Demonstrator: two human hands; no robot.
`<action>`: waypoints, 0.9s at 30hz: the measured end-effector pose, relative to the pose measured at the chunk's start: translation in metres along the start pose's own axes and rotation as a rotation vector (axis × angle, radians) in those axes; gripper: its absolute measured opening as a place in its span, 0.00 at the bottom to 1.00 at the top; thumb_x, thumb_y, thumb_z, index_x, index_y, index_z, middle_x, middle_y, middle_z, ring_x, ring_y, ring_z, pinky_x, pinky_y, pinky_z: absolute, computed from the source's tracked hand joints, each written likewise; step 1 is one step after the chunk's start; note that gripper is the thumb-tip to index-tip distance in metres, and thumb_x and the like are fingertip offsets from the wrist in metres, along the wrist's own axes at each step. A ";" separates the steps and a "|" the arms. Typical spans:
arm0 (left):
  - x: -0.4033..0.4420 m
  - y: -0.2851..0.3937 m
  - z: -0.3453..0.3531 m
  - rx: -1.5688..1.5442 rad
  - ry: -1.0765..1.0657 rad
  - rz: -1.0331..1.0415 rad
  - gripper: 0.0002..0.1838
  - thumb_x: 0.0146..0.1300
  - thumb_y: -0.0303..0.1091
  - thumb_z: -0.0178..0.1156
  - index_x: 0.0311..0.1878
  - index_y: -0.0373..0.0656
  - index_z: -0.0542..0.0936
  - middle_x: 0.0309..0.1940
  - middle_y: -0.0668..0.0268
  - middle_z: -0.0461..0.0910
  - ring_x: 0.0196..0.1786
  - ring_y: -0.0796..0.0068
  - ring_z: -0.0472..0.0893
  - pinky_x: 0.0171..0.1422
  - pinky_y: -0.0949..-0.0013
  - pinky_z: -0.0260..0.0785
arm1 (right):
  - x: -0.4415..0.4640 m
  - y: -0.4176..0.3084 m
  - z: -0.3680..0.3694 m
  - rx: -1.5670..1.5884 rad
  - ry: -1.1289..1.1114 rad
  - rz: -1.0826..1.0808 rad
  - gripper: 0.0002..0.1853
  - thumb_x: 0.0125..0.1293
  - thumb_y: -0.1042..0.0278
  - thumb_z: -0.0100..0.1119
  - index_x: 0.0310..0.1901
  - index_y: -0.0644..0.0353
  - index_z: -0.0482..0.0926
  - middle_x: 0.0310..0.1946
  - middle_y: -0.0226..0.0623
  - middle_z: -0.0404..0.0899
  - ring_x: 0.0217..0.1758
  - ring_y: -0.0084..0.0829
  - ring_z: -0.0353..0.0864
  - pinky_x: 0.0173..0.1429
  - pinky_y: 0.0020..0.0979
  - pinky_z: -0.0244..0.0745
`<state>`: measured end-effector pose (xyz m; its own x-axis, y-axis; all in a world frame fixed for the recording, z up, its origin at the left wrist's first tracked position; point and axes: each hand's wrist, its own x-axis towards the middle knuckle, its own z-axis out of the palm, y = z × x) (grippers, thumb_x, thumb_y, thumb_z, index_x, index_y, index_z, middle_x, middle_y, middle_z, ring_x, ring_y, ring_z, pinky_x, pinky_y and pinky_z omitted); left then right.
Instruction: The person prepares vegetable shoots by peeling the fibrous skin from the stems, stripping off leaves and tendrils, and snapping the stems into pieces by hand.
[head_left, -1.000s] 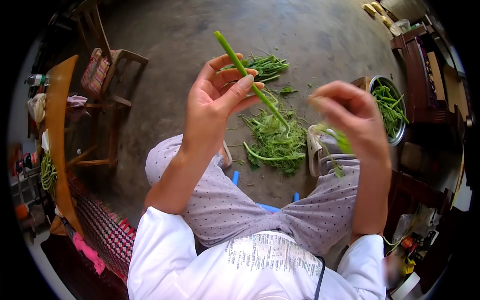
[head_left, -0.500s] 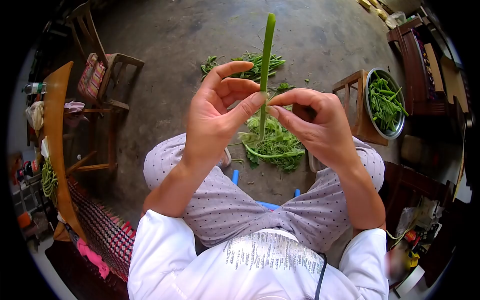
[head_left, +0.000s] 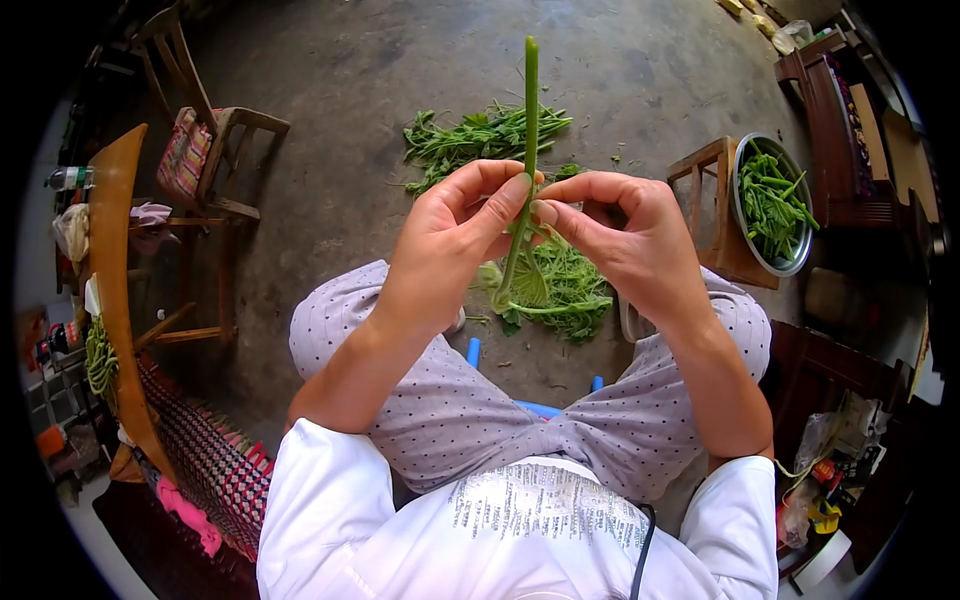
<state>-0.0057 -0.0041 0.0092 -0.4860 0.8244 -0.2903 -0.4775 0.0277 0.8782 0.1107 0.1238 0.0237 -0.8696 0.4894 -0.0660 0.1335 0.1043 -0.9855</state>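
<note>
Concrete floor [head_left: 350, 130]; green stem [head_left: 531, 100] upright, pinched in left hand [head_left: 528, 178], right hand [head_left: 540, 200] touching.

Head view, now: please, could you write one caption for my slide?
Two bare hands hold an upright green stalk above tangled green trimmings on the grey concrete floor.
</note>
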 end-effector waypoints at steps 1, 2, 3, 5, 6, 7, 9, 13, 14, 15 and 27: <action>0.000 0.001 0.001 0.000 0.000 0.000 0.14 0.68 0.33 0.55 0.53 0.37 0.74 0.45 0.66 0.78 0.47 0.78 0.78 0.51 0.71 0.74 | 0.001 0.001 -0.001 0.024 -0.016 0.033 0.08 0.60 0.72 0.63 0.37 0.70 0.82 0.21 0.27 0.78 0.23 0.12 0.69 0.25 0.17 0.62; -0.001 0.002 0.002 -0.020 -0.029 0.000 0.14 0.68 0.33 0.55 0.53 0.37 0.74 0.46 0.66 0.78 0.47 0.78 0.78 0.51 0.70 0.75 | 0.002 0.001 -0.001 0.025 -0.015 0.033 0.08 0.60 0.72 0.63 0.37 0.70 0.82 0.21 0.27 0.78 0.23 0.12 0.69 0.25 0.17 0.62; -0.002 0.004 0.003 -0.040 -0.058 -0.001 0.14 0.68 0.33 0.55 0.53 0.37 0.73 0.46 0.65 0.78 0.47 0.78 0.79 0.52 0.68 0.75 | 0.003 0.002 -0.002 0.109 -0.026 0.056 0.09 0.61 0.71 0.63 0.37 0.70 0.82 0.23 0.28 0.79 0.25 0.13 0.71 0.28 0.17 0.65; -0.003 0.006 0.004 -0.089 -0.067 -0.023 0.13 0.68 0.33 0.55 0.52 0.38 0.74 0.45 0.65 0.78 0.47 0.77 0.79 0.52 0.68 0.75 | 0.003 0.001 -0.003 0.194 -0.035 0.078 0.10 0.61 0.70 0.63 0.38 0.70 0.82 0.25 0.30 0.80 0.27 0.15 0.74 0.31 0.17 0.69; -0.003 0.007 0.004 -0.138 -0.073 -0.046 0.12 0.67 0.33 0.55 0.51 0.38 0.74 0.45 0.64 0.78 0.47 0.76 0.79 0.52 0.67 0.75 | 0.002 -0.001 -0.004 0.173 -0.044 0.091 0.10 0.61 0.70 0.63 0.38 0.70 0.82 0.26 0.31 0.80 0.29 0.16 0.75 0.32 0.17 0.70; -0.002 0.006 0.002 -0.138 -0.072 -0.045 0.12 0.67 0.33 0.55 0.51 0.38 0.74 0.45 0.64 0.78 0.47 0.76 0.79 0.52 0.67 0.75 | 0.002 -0.003 -0.005 0.152 -0.053 0.103 0.11 0.61 0.69 0.63 0.38 0.70 0.82 0.27 0.33 0.81 0.30 0.17 0.77 0.34 0.17 0.72; 0.000 0.003 -0.004 -0.227 -0.086 -0.120 0.12 0.67 0.32 0.55 0.50 0.38 0.74 0.43 0.64 0.78 0.47 0.75 0.79 0.52 0.68 0.75 | 0.001 -0.005 -0.007 0.124 -0.068 0.125 0.11 0.62 0.69 0.63 0.39 0.70 0.82 0.29 0.31 0.81 0.32 0.16 0.76 0.36 0.17 0.71; 0.003 -0.001 -0.008 -0.227 -0.065 -0.146 0.11 0.66 0.31 0.56 0.50 0.39 0.75 0.42 0.64 0.79 0.45 0.76 0.79 0.51 0.69 0.75 | -0.001 -0.009 -0.011 0.046 -0.080 0.153 0.10 0.62 0.68 0.63 0.38 0.68 0.82 0.29 0.28 0.80 0.32 0.15 0.74 0.36 0.17 0.69; 0.003 -0.001 -0.009 -0.235 -0.068 -0.135 0.11 0.65 0.31 0.57 0.49 0.39 0.75 0.41 0.65 0.79 0.45 0.77 0.79 0.50 0.71 0.75 | -0.001 -0.007 -0.010 0.046 -0.079 0.153 0.10 0.62 0.68 0.63 0.38 0.68 0.82 0.29 0.28 0.80 0.32 0.15 0.74 0.36 0.17 0.69; 0.003 -0.001 -0.009 -0.243 -0.072 -0.125 0.11 0.65 0.31 0.58 0.49 0.40 0.76 0.41 0.65 0.79 0.44 0.78 0.79 0.49 0.72 0.75 | 0.000 -0.003 -0.009 0.057 -0.067 0.123 0.10 0.61 0.68 0.64 0.37 0.69 0.82 0.27 0.28 0.79 0.30 0.14 0.73 0.33 0.18 0.68; 0.001 -0.005 -0.003 -0.048 0.003 0.028 0.11 0.62 0.31 0.61 0.47 0.39 0.77 0.39 0.65 0.81 0.41 0.77 0.81 0.48 0.72 0.76 | -0.001 -0.003 -0.008 -0.043 -0.044 0.011 0.08 0.59 0.71 0.63 0.32 0.69 0.82 0.16 0.24 0.72 0.20 0.12 0.64 0.22 0.21 0.58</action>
<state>-0.0059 -0.0053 0.0029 -0.5016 0.8229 -0.2668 -0.4981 -0.0225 0.8668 0.1148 0.1295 0.0282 -0.8879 0.4522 -0.0846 0.1628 0.1368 -0.9771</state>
